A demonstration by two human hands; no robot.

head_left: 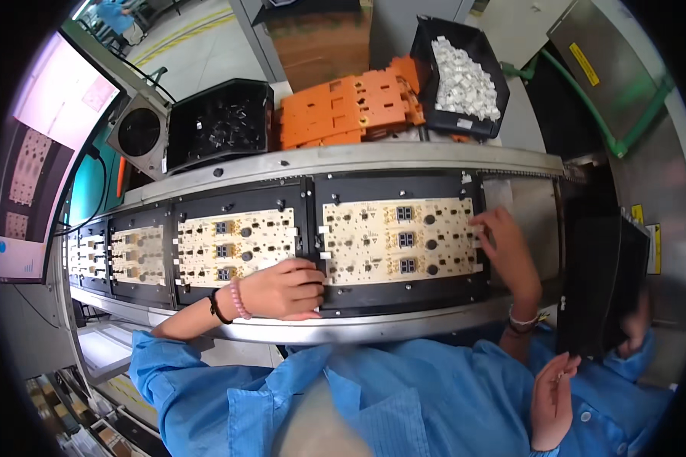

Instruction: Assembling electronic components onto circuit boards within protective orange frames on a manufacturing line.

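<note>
In the head view a cream circuit board [373,259] with small displays and round black parts lies in a black carrier frame. My left hand [286,289], fingers curled closed, rests at the board's lower left edge, over the gap to a second circuit board [198,263]. What its fingers hold, if anything, is hidden. My right hand [501,240] reaches to the upper right edge of the first board. Its fingertips close in by a small white connector [478,268] on that edge; what they pinch is too small to tell.
Further boards [137,255] stand leftward on the metal-edged line. Behind it are a bin of black parts [219,126], orange plastic plates [343,107] and a bin of white connectors [465,80]. At right a co-worker's hand [552,404] is near a black tray [602,282]. A monitor [46,152] stands left.
</note>
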